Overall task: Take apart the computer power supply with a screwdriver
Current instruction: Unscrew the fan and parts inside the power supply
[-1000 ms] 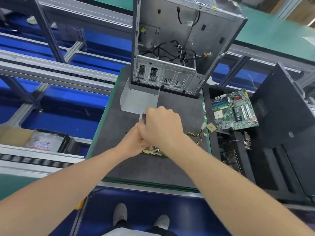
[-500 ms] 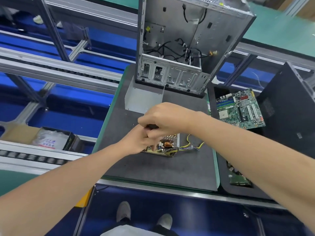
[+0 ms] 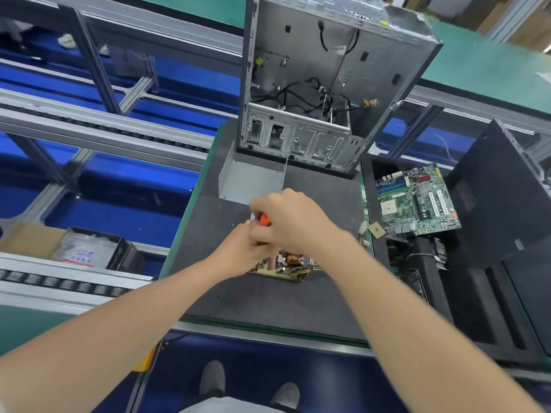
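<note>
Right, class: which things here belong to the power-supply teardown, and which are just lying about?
In use: power supply board, screwdriver, right hand, left hand.
Lying about: motherboard, open computer case, black tower, loose chip.

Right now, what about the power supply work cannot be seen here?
Head view:
- Tip of the screwdriver: hidden under the right hand and left hand; only the orange handle shows.
- Most of the power supply board: covered by both hands.
- Grip of the left hand: blurred by motion, cannot tell.
- Label on the bag: too small to read.
</note>
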